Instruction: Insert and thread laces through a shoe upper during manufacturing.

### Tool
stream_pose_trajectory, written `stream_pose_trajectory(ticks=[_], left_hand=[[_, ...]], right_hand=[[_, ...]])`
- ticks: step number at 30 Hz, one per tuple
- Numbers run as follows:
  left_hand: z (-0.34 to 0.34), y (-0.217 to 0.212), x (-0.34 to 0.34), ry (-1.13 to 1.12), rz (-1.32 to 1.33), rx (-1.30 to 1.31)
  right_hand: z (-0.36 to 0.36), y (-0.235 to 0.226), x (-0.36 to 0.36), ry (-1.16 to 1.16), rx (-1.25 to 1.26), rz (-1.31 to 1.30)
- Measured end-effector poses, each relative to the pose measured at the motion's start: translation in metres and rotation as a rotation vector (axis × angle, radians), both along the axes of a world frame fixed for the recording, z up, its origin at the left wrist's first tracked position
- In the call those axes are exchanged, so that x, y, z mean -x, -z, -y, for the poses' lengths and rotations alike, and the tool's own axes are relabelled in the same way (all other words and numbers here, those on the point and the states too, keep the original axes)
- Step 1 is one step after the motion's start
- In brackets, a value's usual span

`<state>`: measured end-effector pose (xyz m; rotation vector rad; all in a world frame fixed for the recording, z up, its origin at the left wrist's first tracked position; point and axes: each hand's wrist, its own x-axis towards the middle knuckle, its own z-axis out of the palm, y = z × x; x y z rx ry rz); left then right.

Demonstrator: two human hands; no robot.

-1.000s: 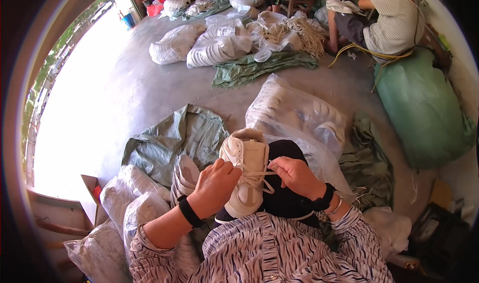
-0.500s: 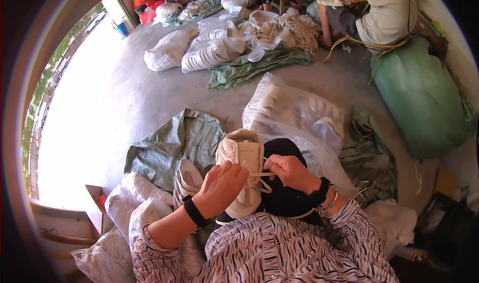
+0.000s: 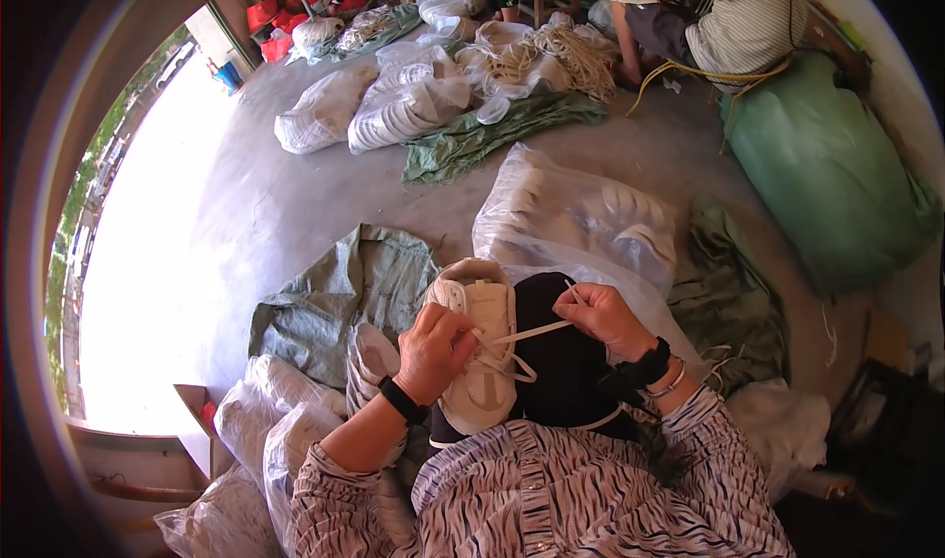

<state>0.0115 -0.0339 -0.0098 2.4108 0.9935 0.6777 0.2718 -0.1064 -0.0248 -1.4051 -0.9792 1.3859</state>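
A cream sneaker [image 3: 484,401] rests on my lap, its toe toward me and its heel opening away. From its eyelets a flat cream shoelace [image 3: 541,332] runs taut to the right, and a loose loop hangs below it over the sneaker's side. My right hand [image 3: 608,322] pinches the lace away from the sneaker, its tip poking up above the fingers. At the sneaker's left edge, my left hand [image 3: 435,353] is closed in a pinch on the lace by the eyelets; its fingertips are partly hidden. Another pale shoe [image 3: 372,353] sits just left of my left wrist.
A clear bag of pale shoes [image 3: 581,214] lies ahead, with green woven sheets [image 3: 340,282] nearby. Bagged shoes [image 3: 281,401] are at left. Farther off are more bags [image 3: 409,100], a bundle of cords [image 3: 576,56], a large green sack [image 3: 822,169] and a seated person [image 3: 743,22].
My right hand has moved right and slightly up, drawing the lace out longer and tighter. My left hand has shifted a little left and up. The whole view has tilted slightly.
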Motion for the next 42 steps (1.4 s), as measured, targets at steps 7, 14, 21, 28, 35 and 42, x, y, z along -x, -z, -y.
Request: stream_pose_trajectory(ticks=[7,14,21,28,35,42], left_hand=[[0.019,0.016,0.014,-0.052,0.09,-0.062],[0.03,0.022,0.023,-0.248,0.215,0.236],[0.025,0.01,0.027,-0.171,0.106,0.274],[0.016,-0.003,0.022,-0.262,0.24,0.19],[-0.013,-0.024,0.03,-0.261,0.802,1.167],[-0.058,-0.033,0.064,-0.347,1.023,1.044]], right_hand=[[0.01,0.027,-0.059,0.408,0.14,-0.251],[0.016,-0.014,0.002,0.198,-0.39,0.586],[0.015,-0.009,0.083,-0.361,-0.523,0.875],[-0.007,-0.014,0.069,-0.406,-0.202,0.211],[-0.003,-0.024,0.044,-0.492,0.228,-0.165],[-0.005,-0.02,0.05,-0.502,-0.135,0.147]])
